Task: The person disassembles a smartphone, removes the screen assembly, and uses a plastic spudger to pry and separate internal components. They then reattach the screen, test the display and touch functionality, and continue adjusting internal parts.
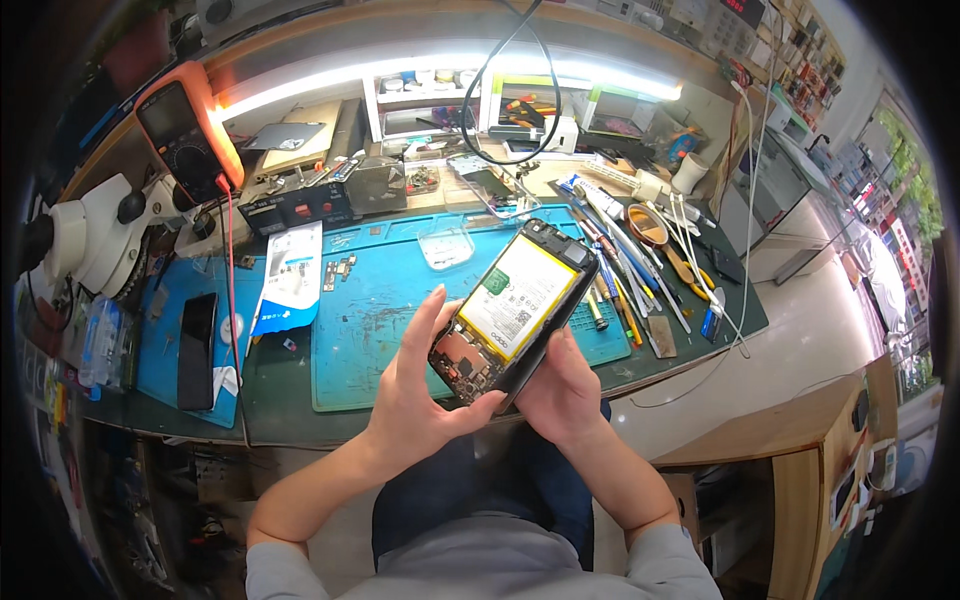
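An opened smartphone (pixel 515 310) is held up above the front edge of the bench, tilted with its top toward the far right. Its inside faces me: a white battery (pixel 512 300) with a yellow border fills the middle, and a copper-coloured circuit board (pixel 465 362) lies at the near end. My left hand (pixel 420 375) grips the phone's near left corner, thumb along the bottom edge and fingers up the left side. My right hand (pixel 562 395) wraps the lower right side, its thumb on the edge; its other fingers are hidden behind the phone.
A blue work mat (pixel 370 370) covers the bench. Pens, tweezers and brushes (pixel 640 275) crowd the right side. Left are a dark phone (pixel 197 350), a white-and-blue packet (pixel 290 275), an orange multimeter (pixel 190 130) and a white microscope (pixel 95 235). A clear tray (pixel 446 248) sits behind the phone.
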### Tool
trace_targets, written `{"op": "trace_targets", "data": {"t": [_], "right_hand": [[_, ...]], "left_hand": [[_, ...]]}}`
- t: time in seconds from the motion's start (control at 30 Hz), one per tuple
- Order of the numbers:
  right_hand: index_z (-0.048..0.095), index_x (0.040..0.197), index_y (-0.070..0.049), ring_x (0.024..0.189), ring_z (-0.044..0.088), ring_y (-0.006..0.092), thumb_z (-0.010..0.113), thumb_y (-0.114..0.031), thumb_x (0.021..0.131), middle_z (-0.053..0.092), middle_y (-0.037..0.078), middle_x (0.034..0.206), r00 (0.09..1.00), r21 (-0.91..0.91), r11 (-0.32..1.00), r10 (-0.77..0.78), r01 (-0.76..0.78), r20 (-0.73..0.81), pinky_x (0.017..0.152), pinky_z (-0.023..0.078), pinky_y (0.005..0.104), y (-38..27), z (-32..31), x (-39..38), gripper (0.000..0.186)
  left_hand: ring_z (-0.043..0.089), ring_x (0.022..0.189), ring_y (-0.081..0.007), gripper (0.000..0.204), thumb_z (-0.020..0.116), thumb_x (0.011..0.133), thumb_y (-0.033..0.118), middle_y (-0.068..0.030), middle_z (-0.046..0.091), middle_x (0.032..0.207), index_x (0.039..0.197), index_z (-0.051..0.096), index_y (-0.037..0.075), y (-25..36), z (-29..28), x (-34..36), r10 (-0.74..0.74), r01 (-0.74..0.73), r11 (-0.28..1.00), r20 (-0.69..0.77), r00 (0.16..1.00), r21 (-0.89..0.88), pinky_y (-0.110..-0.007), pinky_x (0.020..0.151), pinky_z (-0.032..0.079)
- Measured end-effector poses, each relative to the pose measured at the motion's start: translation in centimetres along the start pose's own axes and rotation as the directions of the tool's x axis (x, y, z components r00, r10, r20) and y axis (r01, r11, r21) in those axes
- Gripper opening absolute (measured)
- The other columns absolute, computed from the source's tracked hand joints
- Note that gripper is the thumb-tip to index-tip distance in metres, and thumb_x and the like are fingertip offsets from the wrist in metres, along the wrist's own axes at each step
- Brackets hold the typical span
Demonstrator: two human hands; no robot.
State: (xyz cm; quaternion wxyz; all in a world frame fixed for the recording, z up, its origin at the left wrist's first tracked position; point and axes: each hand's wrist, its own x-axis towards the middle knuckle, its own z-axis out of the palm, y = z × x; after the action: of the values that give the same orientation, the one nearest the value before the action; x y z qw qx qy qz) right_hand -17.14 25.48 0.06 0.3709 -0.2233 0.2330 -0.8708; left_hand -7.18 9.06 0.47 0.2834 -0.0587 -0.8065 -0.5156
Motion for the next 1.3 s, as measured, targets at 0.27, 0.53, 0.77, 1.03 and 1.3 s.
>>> {"op": "trace_targets", "data": {"t": [0.27,0.53,0.77,1.03,1.3], "right_hand": [[0.025,0.156,-0.012,0.14,0.047,0.0299,0.064,-0.04,0.1,0.045,0.013,0.151,0.999,-0.065,0.998,0.002,-0.005,-0.033,0.113,0.045,0.0504,0.4,-0.2,0.8,0.073],[0.022,0.158,-0.013,0.136,0.05,0.0277,0.061,-0.036,0.103,0.046,0.015,0.15,0.998,-0.108,0.994,-0.013,0.006,-0.069,0.111,0.045,0.0475,0.1,0.6,1.3,0.071],[0.032,0.153,-0.011,0.129,0.055,0.0244,0.059,-0.037,0.104,0.054,0.015,0.142,0.976,-0.219,0.975,-0.007,-0.042,-0.219,0.11,0.043,0.0444,-0.1,1.7,1.6,0.062],[0.027,0.158,-0.01,0.125,0.056,0.0185,0.063,-0.033,0.103,0.057,0.009,0.139,0.966,-0.252,0.968,-0.049,-0.016,-0.253,0.109,0.042,0.0377,-0.1,2.6,1.8,0.069],[0.027,0.159,-0.006,0.122,0.055,0.0155,0.075,-0.027,0.096,0.048,0.013,0.143,0.932,-0.26,0.965,-0.068,-0.029,-0.357,0.102,0.046,0.032,-0.4,4.2,2.1,0.082]], "left_hand": [[0.06,0.126,-0.0357,0.112,0.09,0.076,0.024,-0.0331,0.052,0.141,0.159,0.019,0.002,-0.5,0.4,-0.2,-0.009,0.009,1.0,0.003,1.0,-0.013,-0.04,0.102,0.051],[0.061,0.125,-0.0302,0.107,0.085,0.08,0.018,-0.0292,0.053,0.142,0.159,0.015,0.003,-0.4,0.8,0.1,-0.101,0.103,0.976,0.024,0.995,-0.191,-0.038,0.105,0.049],[0.054,0.131,-0.0258,0.099,0.077,0.092,0.018,-0.028,0.047,0.148,0.159,0.008,-0.002,1.0,0.1,0.4,-0.304,0.309,0.783,0.102,0.947,-0.539,-0.036,0.109,0.045],[0.055,0.131,-0.0272,0.102,0.079,0.091,0.024,-0.0288,0.048,0.147,0.16,0.008,0.0,0.9,0.2,0.3,-0.294,0.293,0.81,0.079,0.952,-0.508,-0.036,0.109,0.045],[0.054,0.132,-0.0282,0.108,0.081,0.09,0.034,-0.0304,0.048,0.146,0.16,0.006,0.0,0.1,0.1,0.0,-0.337,0.343,0.734,0.124,0.933,-0.586,-0.036,0.111,0.043]]}}
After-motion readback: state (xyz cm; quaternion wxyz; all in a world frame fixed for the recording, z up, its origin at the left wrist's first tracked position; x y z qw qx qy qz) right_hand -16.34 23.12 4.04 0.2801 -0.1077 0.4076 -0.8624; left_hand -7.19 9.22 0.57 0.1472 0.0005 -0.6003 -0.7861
